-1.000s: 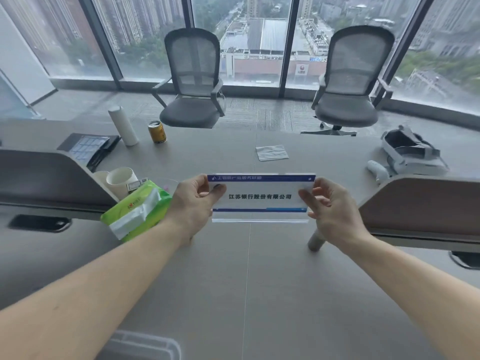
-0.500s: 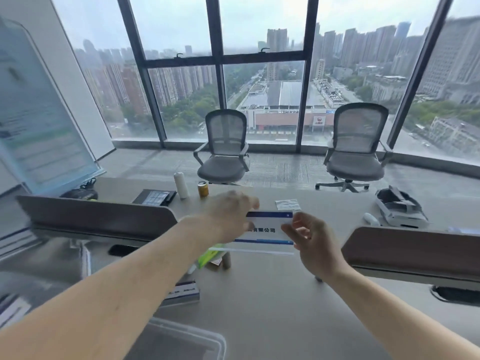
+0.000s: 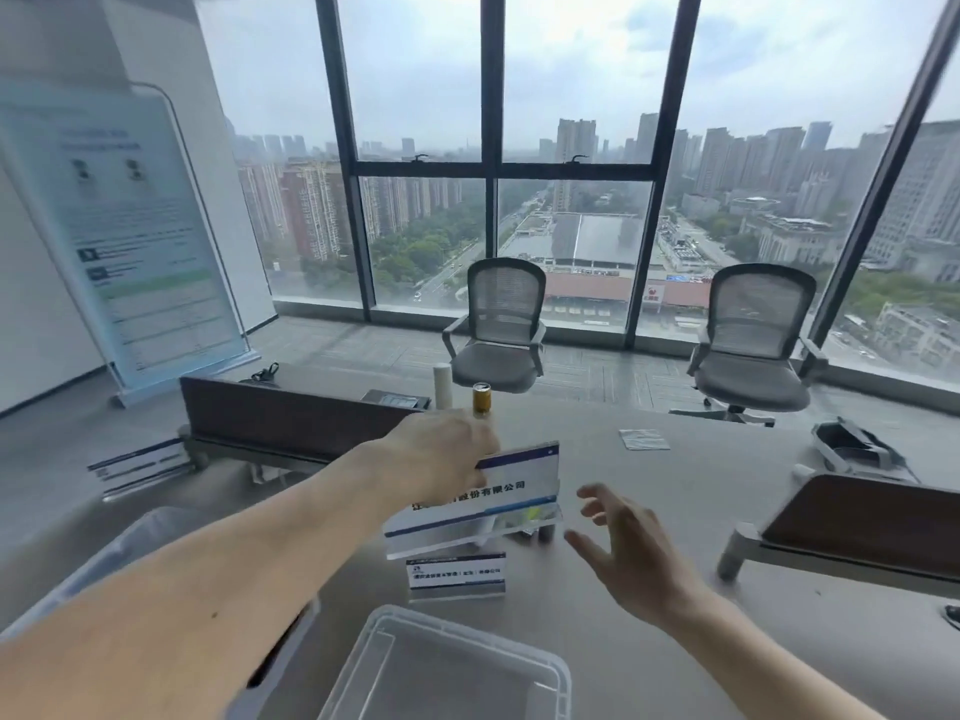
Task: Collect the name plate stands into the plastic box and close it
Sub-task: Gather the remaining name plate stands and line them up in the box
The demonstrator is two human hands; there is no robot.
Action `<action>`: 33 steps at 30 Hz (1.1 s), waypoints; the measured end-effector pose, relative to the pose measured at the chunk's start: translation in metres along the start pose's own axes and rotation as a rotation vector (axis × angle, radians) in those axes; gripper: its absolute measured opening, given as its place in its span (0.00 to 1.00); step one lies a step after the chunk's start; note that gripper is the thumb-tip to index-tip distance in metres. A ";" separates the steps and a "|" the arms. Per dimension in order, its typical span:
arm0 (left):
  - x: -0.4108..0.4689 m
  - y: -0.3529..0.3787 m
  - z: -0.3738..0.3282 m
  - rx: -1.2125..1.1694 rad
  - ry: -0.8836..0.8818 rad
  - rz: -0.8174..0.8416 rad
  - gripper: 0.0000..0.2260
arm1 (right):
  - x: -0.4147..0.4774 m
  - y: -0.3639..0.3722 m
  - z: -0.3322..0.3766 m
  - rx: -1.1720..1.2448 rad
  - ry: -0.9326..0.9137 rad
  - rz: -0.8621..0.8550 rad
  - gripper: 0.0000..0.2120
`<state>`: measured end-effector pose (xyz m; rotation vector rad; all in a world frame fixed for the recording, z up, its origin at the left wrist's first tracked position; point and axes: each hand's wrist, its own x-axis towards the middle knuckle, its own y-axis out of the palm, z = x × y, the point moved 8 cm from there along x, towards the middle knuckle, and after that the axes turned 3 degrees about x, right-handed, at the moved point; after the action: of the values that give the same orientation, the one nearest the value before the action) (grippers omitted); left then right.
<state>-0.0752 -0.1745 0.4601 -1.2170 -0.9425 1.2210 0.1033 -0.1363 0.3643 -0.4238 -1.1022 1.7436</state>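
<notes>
My left hand grips the top left edge of a clear acrylic name plate stand with a white and blue card, held tilted above the grey table. My right hand hovers just right of it, fingers spread, holding nothing. A second name plate stand stands on the table below the held one. The clear plastic box sits open at the near edge, with nothing visible inside. A third stand rests at the far left. What may be the box lid lies partly hidden under my left arm.
A brown desk divider stands at the back left and another at the right. A white bottle, a yellow can, a wipe packet and a white headset lie on the table. Two grey chairs stand behind.
My right hand has let go of the name plate stand and opened. The left hand alone carries the stand, now tilted and nearer. The view has risen, showing the open box below.
</notes>
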 end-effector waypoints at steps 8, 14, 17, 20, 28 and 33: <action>-0.080 0.048 0.159 -0.083 -0.221 0.099 0.04 | 0.025 0.123 0.173 -0.186 -0.434 0.245 0.15; -0.128 0.098 0.269 -0.127 -0.439 0.130 0.06 | 0.065 0.219 0.252 -0.146 -0.594 0.363 0.17; -0.154 0.124 0.323 -0.131 -0.556 0.130 0.10 | 0.089 0.263 0.282 -0.098 -0.597 0.402 0.17; -0.176 0.151 0.367 -0.168 -0.652 0.104 0.09 | 0.104 0.311 0.304 -0.102 -0.603 0.464 0.16; -0.171 0.261 0.459 -0.294 -0.653 0.148 0.11 | 0.122 0.429 0.332 -0.185 -0.547 0.607 0.16; -0.156 0.354 0.478 -0.399 -0.629 0.202 0.13 | 0.108 0.491 0.318 -0.224 -0.486 0.700 0.15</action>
<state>-0.6217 -0.2748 0.1976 -1.2752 -1.6130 1.6801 -0.4398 -0.2422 0.1465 -0.5896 -1.6366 2.4260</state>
